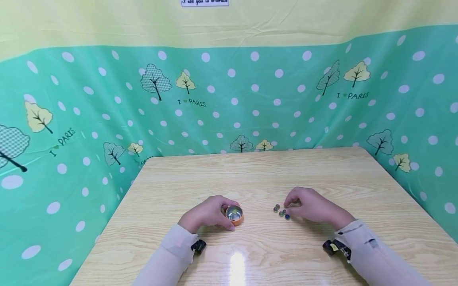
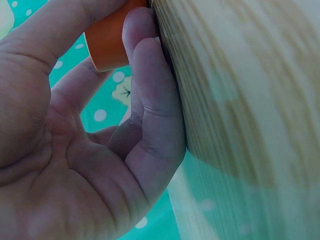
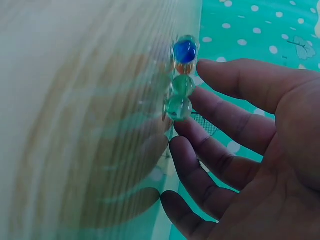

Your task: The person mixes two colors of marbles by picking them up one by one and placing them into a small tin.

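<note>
My left hand point(image 1: 212, 213) holds a small orange cup point(image 1: 239, 223) with a shiny metal inside, thumb and fingers curved around its side. The cup stands upright on the table; a greenish patch shows inside, marble or reflection I cannot tell. In the left wrist view the cup's orange wall point(image 2: 107, 42) sits between the fingers. To the right, several glass marbles point(image 1: 281, 213) lie in a loose cluster. My right hand point(image 1: 310, 204) is beside them, thumb and fingers apart. The right wrist view shows a blue marble point(image 3: 185, 51) and a green marble point(image 3: 178, 108) near the fingertips.
A light wood-grain table point(image 1: 250, 174) lies under both hands. Behind it and at its sides hangs a green dotted cloth point(image 1: 222, 107) printed with trees. Glare point(image 1: 237, 268) shines on the table near the front.
</note>
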A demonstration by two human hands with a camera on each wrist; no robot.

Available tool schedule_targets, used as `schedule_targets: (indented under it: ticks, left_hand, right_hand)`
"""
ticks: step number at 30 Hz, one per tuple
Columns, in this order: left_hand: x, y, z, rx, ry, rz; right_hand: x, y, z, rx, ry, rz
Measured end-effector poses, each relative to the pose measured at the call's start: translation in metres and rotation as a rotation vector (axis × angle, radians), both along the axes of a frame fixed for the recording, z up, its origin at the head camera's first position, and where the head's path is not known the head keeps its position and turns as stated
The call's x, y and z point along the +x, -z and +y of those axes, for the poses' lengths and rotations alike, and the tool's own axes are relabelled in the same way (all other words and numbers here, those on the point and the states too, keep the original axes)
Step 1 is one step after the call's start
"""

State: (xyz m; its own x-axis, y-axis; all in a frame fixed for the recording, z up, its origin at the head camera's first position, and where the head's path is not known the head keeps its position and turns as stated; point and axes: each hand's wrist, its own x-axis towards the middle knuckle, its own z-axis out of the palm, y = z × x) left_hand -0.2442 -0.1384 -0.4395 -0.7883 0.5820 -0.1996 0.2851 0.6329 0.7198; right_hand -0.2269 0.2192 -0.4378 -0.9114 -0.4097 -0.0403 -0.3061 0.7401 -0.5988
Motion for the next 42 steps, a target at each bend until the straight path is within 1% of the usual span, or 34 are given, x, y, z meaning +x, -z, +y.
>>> schedule_targets:
  ticks: [5,9,14,25,33,42]
  left_hand:
    - [-0.0004,0.0003,-0.0002,0.007,0.009,0.006]
    - [-0.0003,0.0000,-0.0004,-0.004,0.001,0.011]
    - [-0.0005,0.0001,-0.0003,-0.012,-0.012,0.006]
    - [-0.0019,0.0019,-0.0003,-0.006,0.001,0.010]
    - [-0.0020,0.0020,-0.0004,-0.008,0.012,0.014]
    - [-0.0009,0.0012,-0.0004,-0.022,-0.006,0.019]
  right_hand:
    - [-0.0017,-0.0008,0.0035,-0.004,-0.011,-0.025]
    - [-0.0027,0.0002,0.0050,0.009,-0.008,-0.029]
    - [-0.0032,0.0023,0.0061,0.024,-0.012,-0.014]
    - [-0.0041,0.0028,0.0053,0.035,-0.005,0.003]
    - [-0.0015,0.0014,0.0029,0.043,-0.002,0.007]
    - [-0.0035,0.0028,0.0054,0.040,0.003,0.006]
